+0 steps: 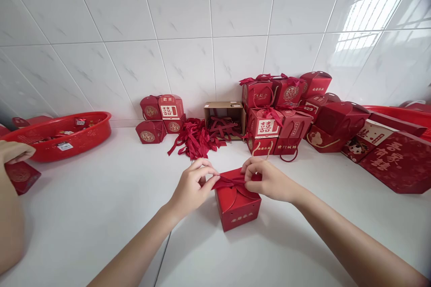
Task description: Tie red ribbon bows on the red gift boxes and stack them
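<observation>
In front of me a red gift box (239, 215) with gold lettering stands upright on the white table. A dark red ribbon (232, 182) lies across its folded top, gathered at the middle. At the top left corner of the box my left hand (196, 184) pinches one side of the ribbon between thumb and fingers. Over the right part of the lid my right hand (266, 179) has its fingers curled on the ribbon's other side. Its fingertips are partly hidden.
Behind the box lie a heap of red ribbons (197, 140) and an open cardboard box (224, 106) holding dark red cords. Stacked gift boxes (267, 128) stand at back right, several more (161, 114) at back left. At far left, a person's sleeve (10, 215) is near a red basket (84, 136).
</observation>
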The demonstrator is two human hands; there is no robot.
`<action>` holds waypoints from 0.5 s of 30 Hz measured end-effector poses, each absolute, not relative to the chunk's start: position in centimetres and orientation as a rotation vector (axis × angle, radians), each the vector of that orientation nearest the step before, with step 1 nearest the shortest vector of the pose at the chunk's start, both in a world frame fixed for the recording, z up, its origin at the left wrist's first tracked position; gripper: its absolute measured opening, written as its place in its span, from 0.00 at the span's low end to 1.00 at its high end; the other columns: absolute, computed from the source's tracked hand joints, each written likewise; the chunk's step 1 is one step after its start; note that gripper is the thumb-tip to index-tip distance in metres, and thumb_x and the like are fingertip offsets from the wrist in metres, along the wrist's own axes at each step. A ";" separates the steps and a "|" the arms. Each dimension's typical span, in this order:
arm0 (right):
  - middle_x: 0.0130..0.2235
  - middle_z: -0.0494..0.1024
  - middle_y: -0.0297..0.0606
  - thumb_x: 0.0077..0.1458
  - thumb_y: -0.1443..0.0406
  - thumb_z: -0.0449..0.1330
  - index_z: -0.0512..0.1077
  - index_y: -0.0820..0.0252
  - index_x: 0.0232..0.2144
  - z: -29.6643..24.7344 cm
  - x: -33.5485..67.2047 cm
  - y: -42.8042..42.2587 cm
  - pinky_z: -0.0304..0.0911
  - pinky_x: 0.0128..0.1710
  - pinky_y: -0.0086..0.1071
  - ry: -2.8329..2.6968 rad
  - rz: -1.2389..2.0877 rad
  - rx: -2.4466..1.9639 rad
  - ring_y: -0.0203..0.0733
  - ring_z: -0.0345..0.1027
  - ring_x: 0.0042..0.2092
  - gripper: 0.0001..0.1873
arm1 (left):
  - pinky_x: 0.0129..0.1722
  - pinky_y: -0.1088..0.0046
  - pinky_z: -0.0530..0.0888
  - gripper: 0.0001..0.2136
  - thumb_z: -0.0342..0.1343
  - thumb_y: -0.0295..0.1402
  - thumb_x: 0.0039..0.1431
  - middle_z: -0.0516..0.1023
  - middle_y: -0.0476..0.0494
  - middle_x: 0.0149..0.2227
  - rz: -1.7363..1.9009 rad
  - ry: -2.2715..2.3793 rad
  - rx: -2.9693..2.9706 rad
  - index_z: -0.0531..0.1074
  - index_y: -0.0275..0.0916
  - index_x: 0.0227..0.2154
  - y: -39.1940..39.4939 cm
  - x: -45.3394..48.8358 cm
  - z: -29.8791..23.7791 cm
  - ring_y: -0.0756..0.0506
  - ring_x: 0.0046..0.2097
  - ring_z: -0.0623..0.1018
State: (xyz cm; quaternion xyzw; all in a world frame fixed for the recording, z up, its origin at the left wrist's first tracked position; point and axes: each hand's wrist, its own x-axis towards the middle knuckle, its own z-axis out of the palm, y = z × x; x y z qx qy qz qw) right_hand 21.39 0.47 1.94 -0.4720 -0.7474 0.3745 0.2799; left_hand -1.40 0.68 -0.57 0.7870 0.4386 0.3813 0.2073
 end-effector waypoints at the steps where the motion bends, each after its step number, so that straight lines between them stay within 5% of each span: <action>1: 0.41 0.70 0.37 0.41 0.70 0.57 0.67 0.59 0.17 1.8 21.6 0.4 0.61 0.42 0.36 -1.999 0.985 -1.285 0.43 0.66 0.41 0.05 | 0.22 0.75 0.64 0.07 0.53 0.32 0.59 0.69 0.46 0.38 1.043 1.244 2.196 0.74 0.38 0.29 0.5 -1.7 -0.5 0.57 0.21 0.62; 4: 0.39 0.70 0.38 0.42 0.71 0.56 0.65 0.58 0.19 1.3 22.0 0.4 0.60 0.43 0.38 -1.978 0.958 -1.256 0.44 0.66 0.42 0.05 | 0.26 0.74 0.67 0.07 0.51 0.34 0.60 0.69 0.45 0.40 0.972 1.242 2.188 0.72 0.40 0.30 0.1 -2.0 -0.2 0.53 0.27 0.69; 6: 0.40 0.71 0.38 0.44 0.70 0.56 0.66 0.58 0.21 1.0 21.9 0.4 0.58 0.46 0.39 -1.939 0.944 -1.202 0.44 0.65 0.44 0.05 | 0.37 0.72 0.71 0.07 0.51 0.36 0.60 0.69 0.43 0.45 0.948 1.196 2.126 0.71 0.41 0.30 0.0 -1.7 0.2 0.47 0.41 0.73; 9: 0.48 0.70 0.39 0.48 0.68 0.57 0.69 0.57 0.24 0.5 21.4 0.2 0.54 0.52 0.42 -1.825 0.983 -1.164 0.46 0.62 0.52 0.03 | 0.53 0.64 0.67 0.09 0.50 0.39 0.61 0.67 0.44 0.53 0.866 1.077 1.966 0.70 0.42 0.30 0.2 -1.0 0.9 0.41 0.57 0.66; 15: 0.60 0.62 0.39 0.49 0.62 0.62 0.74 0.56 0.27 0.0 20.9 0.0 0.53 0.56 0.41 -1.598 1.406 -0.995 0.50 0.50 0.63 0.04 | 0.50 0.66 0.71 0.15 0.46 0.44 0.63 0.64 0.44 0.58 0.678 0.934 1.684 0.69 0.40 0.28 0.8 -0.5 1.8 0.42 0.56 0.68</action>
